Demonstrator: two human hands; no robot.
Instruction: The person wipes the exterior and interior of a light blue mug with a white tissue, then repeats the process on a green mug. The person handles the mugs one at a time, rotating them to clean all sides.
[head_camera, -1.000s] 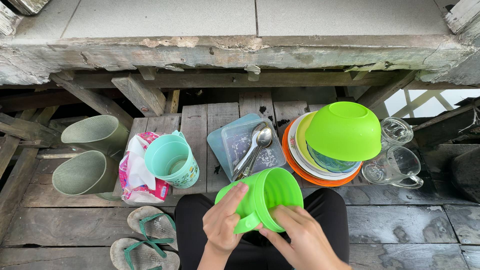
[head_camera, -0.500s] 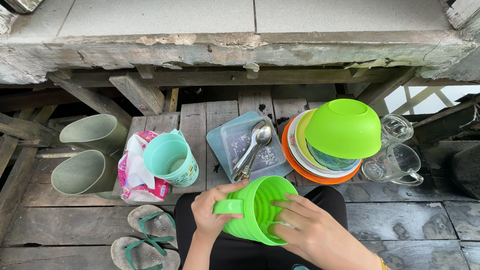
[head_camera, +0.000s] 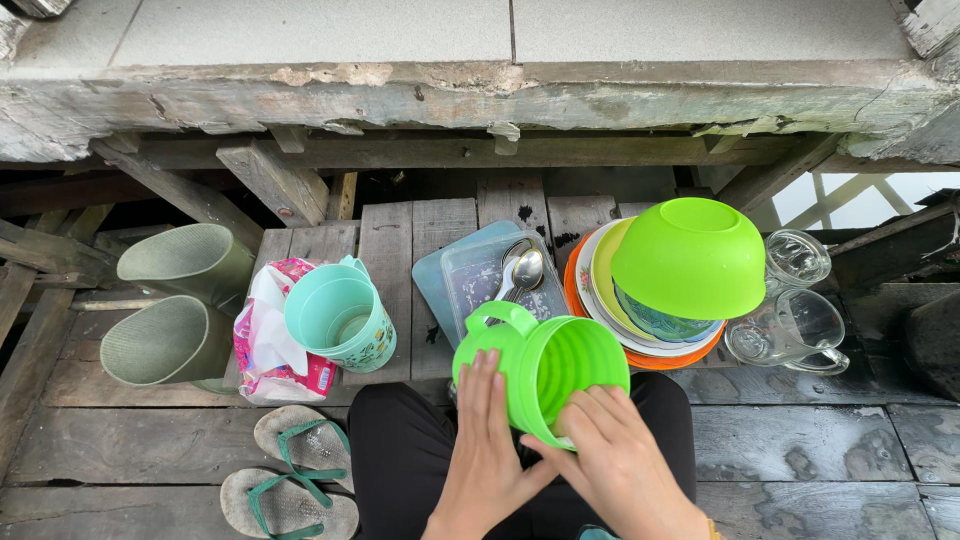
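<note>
Left hand (head_camera: 487, 440) lies flat along the outside of the lime-green mug (head_camera: 541, 372), fingers straight and pressed to its ribbed wall, steadying rather than gripping. Our right hand (head_camera: 612, 462) curls loosely over the lower rim, fingertips just at the mouth, closed on nothing. The mug lies tipped on its side over our lap, handle up, mouth toward the stack of plates (head_camera: 640, 335) under the upturned green bowl (head_camera: 690, 258). We judge it best to keep the left palm firm against the wall so the mug cannot roll, and to work the right fingers round the inside ribs. The clear tray with spoons (head_camera: 478, 278) sits just beyond, and the teal cup (head_camera: 338, 318) stands to the left on the plank floor (head_camera: 800, 450).
</note>
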